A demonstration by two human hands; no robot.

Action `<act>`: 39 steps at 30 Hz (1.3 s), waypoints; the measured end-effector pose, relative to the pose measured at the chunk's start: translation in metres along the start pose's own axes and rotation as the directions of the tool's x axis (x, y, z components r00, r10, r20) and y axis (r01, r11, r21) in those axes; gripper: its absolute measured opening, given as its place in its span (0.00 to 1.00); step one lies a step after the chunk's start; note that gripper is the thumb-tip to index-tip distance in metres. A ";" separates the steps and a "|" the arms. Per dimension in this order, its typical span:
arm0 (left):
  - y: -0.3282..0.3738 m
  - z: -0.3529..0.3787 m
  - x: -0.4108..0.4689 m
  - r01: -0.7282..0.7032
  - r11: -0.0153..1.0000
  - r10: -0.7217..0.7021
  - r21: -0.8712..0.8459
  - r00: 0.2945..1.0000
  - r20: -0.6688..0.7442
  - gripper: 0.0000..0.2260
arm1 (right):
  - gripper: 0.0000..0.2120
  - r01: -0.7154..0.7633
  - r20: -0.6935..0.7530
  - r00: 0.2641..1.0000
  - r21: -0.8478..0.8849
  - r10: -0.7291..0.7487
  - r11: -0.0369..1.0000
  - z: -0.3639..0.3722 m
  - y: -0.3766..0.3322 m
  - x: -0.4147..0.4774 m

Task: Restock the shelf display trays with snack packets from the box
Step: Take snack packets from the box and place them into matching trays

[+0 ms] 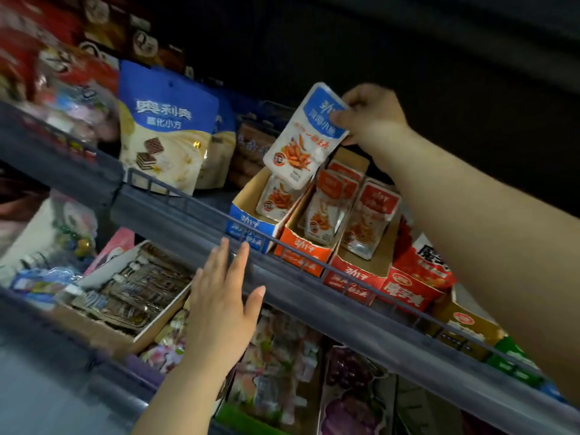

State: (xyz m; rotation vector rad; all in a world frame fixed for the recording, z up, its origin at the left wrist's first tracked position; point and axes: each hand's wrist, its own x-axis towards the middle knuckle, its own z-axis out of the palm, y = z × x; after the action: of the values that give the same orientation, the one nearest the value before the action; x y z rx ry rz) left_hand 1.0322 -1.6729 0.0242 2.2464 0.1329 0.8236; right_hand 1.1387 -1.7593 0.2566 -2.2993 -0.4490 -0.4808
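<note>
My right hand (370, 116) pinches a blue-topped white snack packet (306, 136) by its upper right edge and holds it tilted just above the blue display tray (248, 219). That tray holds one similar packet (276, 197). To its right stand an orange tray (301, 249) and a red tray (354, 277), each with red-topped packets (370, 215) upright inside. My left hand (224, 296) is spread flat, fingers straight, at the front rail of the shelf (194, 227) below the blue tray. The supply box is not in view.
Large blue-and-cream biscuit bags (166, 127) stand left of the trays. Red snack boxes (411, 290) sit right of the red tray. The lower shelf holds an open cardboard box of dark packets (125, 290) and mixed sweets. A wire rail (314, 262) fronts the upper shelf.
</note>
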 end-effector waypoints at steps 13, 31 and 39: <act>-0.012 0.004 0.001 -0.031 0.999 0.031 0.012 0.999 0.018 0.31 | 0.09 0.025 0.268 0.963 -0.226 0.038 0.974 0.053 0.034 0.004; -0.024 0.013 0.005 -0.088 0.955 0.108 0.283 0.992 -0.057 0.29 | 0.15 -0.016 0.140 0.986 -0.440 0.087 0.898 0.044 0.065 0.033; -0.022 0.009 0.003 -0.100 0.947 0.120 0.305 0.992 -0.049 0.30 | 0.16 -0.055 0.205 0.965 -0.456 0.165 0.888 0.036 0.075 0.028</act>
State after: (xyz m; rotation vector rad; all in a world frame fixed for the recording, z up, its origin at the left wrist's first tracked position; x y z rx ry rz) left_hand 1.0436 -1.6609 0.0062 2.5317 0.1761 0.9956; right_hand 1.2043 -1.7786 0.2012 -2.8327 -0.3422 -0.2665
